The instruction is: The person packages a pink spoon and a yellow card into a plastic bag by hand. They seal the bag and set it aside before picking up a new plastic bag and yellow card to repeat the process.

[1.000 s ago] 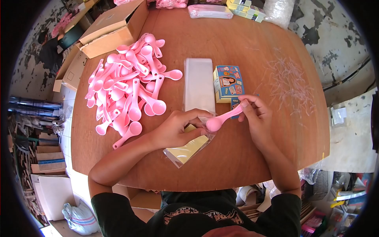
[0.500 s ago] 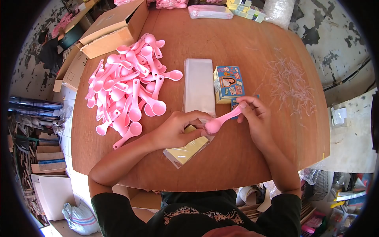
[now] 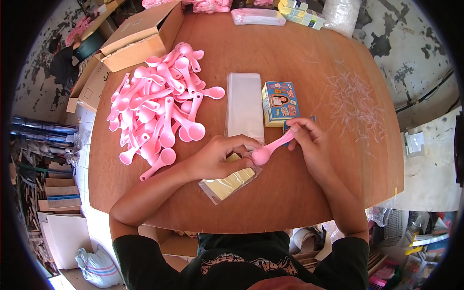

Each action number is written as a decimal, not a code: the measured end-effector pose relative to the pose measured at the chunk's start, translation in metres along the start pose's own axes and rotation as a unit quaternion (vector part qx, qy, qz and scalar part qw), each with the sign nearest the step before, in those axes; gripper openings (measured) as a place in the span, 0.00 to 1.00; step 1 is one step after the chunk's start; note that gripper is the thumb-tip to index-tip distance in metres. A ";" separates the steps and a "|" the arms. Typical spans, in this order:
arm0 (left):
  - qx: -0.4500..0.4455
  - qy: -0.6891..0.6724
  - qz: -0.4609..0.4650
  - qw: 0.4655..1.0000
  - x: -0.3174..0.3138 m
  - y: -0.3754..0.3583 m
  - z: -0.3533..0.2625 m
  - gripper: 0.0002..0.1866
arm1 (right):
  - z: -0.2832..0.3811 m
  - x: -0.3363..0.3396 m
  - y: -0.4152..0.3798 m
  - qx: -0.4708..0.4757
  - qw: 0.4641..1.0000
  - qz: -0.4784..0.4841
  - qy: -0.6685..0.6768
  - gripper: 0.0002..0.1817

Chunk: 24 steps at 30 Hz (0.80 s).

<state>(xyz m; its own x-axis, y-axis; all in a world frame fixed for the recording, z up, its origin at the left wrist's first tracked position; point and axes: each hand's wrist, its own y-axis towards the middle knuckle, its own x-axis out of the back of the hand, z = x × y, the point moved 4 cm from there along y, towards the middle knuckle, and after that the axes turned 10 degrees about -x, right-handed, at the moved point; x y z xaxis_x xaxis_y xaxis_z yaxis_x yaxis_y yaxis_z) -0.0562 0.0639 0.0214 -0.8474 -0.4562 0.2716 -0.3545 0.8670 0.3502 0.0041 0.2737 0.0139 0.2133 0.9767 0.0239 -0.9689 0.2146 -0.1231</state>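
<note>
My left hand [image 3: 217, 157] is closed, pinching the top end of a clear plastic bag [image 3: 208, 191] with a yellow card [image 3: 226, 184] inside. In my right hand [image 3: 311, 145], fingers grip the handle of a pink scoop spoon [image 3: 274, 147]. The spoon's round bowl is right at the bag's mouth, by my left fingertips. Just beyond the hands lie a stack of clear bags [image 3: 244, 101] and a stack of blue printed cards [image 3: 281, 100]. Another blue card shows partly behind my right fingers.
A large heap of pink spoons [image 3: 159, 104] covers the table's left side, beside a cardboard box [image 3: 140, 41]. Thin clear plastic strips [image 3: 357, 104] are scattered on the right. Packed bags [image 3: 258, 17] and card bundles [image 3: 302, 17] line the far edge. A person [image 3: 63, 63] is at the far left.
The view has shifted slightly. Both hands keep their holds, and the spoon's bowl stays at the bag's mouth.
</note>
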 end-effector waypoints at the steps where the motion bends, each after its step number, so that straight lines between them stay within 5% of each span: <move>1: 0.008 -0.004 0.002 1.000 0.000 0.000 0.001 0.20 | 0.000 0.000 0.000 -0.006 1.000 -0.001 -0.001 0.10; 24: 0.051 -0.078 -0.023 0.995 0.000 -0.005 0.014 0.22 | 0.007 0.003 -0.008 0.060 0.994 -0.082 0.035 0.10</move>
<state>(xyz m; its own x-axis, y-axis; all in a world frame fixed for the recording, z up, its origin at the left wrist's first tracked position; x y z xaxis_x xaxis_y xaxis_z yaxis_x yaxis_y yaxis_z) -0.0598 0.0626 0.0072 -0.8775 -0.4663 0.1124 -0.4262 0.8655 0.2633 0.0113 0.2754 0.0221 0.3744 0.9266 -0.0349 -0.9272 0.3745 -0.0029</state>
